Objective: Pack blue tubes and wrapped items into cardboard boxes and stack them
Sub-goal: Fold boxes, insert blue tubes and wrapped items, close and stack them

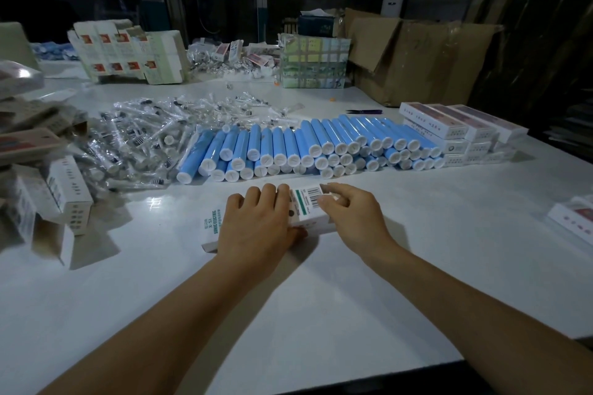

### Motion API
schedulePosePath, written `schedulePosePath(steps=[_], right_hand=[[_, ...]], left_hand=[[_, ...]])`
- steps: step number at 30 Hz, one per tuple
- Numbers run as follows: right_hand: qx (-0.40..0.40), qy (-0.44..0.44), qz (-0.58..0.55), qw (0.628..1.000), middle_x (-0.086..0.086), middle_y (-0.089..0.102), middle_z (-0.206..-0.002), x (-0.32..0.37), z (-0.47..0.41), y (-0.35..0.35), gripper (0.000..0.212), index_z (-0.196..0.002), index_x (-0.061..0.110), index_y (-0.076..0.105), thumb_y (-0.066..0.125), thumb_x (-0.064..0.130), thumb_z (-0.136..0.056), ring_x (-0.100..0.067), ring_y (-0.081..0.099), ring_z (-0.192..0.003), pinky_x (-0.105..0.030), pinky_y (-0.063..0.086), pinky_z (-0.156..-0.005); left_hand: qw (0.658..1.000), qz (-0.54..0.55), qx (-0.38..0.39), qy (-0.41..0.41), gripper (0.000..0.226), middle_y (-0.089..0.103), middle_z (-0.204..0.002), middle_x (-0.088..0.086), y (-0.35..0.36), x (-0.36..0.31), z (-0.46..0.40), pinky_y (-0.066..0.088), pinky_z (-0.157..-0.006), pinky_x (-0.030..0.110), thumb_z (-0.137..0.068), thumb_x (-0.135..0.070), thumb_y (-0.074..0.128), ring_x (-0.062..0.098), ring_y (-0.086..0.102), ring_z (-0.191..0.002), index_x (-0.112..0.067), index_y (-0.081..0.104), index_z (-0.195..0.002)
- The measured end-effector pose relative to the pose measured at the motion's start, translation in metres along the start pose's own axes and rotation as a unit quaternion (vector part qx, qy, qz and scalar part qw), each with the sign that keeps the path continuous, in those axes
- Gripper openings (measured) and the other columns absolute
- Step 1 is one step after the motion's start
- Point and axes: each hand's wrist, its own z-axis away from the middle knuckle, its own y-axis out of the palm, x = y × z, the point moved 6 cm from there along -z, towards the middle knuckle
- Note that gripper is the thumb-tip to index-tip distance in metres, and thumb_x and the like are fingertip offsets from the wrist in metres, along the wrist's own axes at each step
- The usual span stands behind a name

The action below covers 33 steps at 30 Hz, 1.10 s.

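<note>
Closing step, as I judge it: I pin the box (256, 228) flat on the table (417, 234) while tucking its right end flap squarely. Left hand (256, 224) grips the box middle; right hand (349, 215) pinches the barcoded end. Wrapped items (134, 138) far left, tubes (288, 144) just beyond.

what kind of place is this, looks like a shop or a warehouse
Most likely a small packing workshop or warehouse: rows of blue tubes on a big white table, stacked finished boxes, and large cardboard cartons behind.
</note>
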Motion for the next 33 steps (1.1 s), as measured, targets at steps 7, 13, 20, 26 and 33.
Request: schedulePosePath(steps=[7,13,20,26,33], right_hand=[[-0.012,-0.012,0.016,1.000,0.009,0.063,-0.086,0.004,0.003,0.001,0.015,-0.091,0.020,0.071,0.056,0.019,-0.094,-0.007,0.063,-0.082,-0.013,0.051,-0.064],[-0.026,-0.059,0.095,0.993,0.006,0.047,-0.083,0.011,0.004,0.003,0.026,-0.100,0.006,0.070,0.046,0.017,-0.099,-0.005,0.052,-0.076,-0.002,0.041,-0.059],[-0.058,-0.104,0.106,0.987,0.004,0.054,-0.091,0.017,0.000,-0.016,0.025,-0.105,0.016,0.066,0.045,0.026,-0.098,-0.002,0.052,-0.078,-0.012,0.044,-0.058],[-0.039,0.272,-0.441,0.855,-0.014,0.066,-0.103,-0.019,-0.006,-0.005,0.030,-0.110,0.010,0.057,0.057,0.034,-0.093,-0.025,0.066,-0.091,-0.036,0.057,-0.070],[0.104,0.196,-0.498,0.838,-0.020,0.070,-0.099,0.001,0.002,0.021,0.039,-0.108,-0.003,0.059,0.063,0.019,-0.076,-0.027,0.071,-0.086,-0.034,0.059,-0.069]], left_hand=[[1.000,-0.004,0.005,0.004,0.066,0.057,-0.114,0.007,-0.002,-0.003,0.000,0.040,-0.084,0.042,-0.086,-0.057,0.051,0.028,0.053,-0.099,-0.011,0.047,-0.132],[1.000,-0.005,0.002,0.001,0.067,0.055,-0.119,0.006,0.000,-0.004,-0.001,0.040,-0.089,0.042,-0.088,-0.059,0.047,0.027,0.052,-0.103,-0.012,0.043,-0.135],[0.999,0.036,0.000,-0.021,0.074,0.047,-0.129,0.001,0.002,0.004,-0.002,0.035,-0.094,0.036,-0.087,-0.067,0.039,0.022,0.045,-0.113,-0.018,0.030,-0.142],[0.997,0.059,-0.008,-0.058,0.084,0.047,-0.129,0.001,-0.006,0.008,-0.004,0.035,-0.090,0.036,-0.077,-0.072,0.020,0.022,0.044,-0.114,-0.018,0.031,-0.142],[1.000,0.011,-0.001,-0.024,0.074,0.049,-0.126,0.004,-0.001,-0.010,-0.001,0.035,-0.090,0.036,-0.088,-0.066,0.034,0.023,0.046,-0.110,-0.014,0.030,-0.142]])
